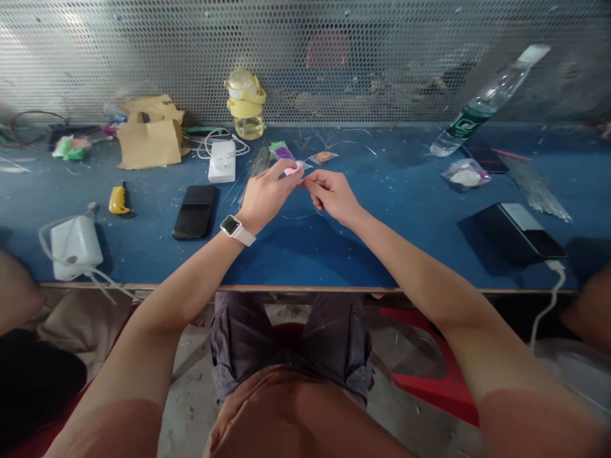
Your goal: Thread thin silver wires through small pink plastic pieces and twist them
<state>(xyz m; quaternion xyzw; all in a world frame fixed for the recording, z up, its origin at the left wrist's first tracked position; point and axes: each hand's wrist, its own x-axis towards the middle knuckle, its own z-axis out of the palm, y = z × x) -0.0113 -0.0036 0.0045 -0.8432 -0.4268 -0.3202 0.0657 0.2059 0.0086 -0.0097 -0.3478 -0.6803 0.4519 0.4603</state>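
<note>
Both my hands meet over the middle of the blue table (334,248). My left hand (268,191), with a white watch on its wrist, pinches a small pink piece (292,169) between thumb and fingers. My right hand (331,192) is closed in a pinch on a thin wire (298,217) that loops down onto the table between the hands. The fingertips of the two hands almost touch. A bundle of thin wires (258,163) lies just behind my left hand.
A black phone (195,210), a white charger (222,161), a yellow cutter (117,200), a brown paper bag (150,132), a yellow bottle (245,104), small bead bags (281,151), a plastic bottle (482,105) and a black box (519,233) lie around. A perforated metal screen (143,51) backs the table.
</note>
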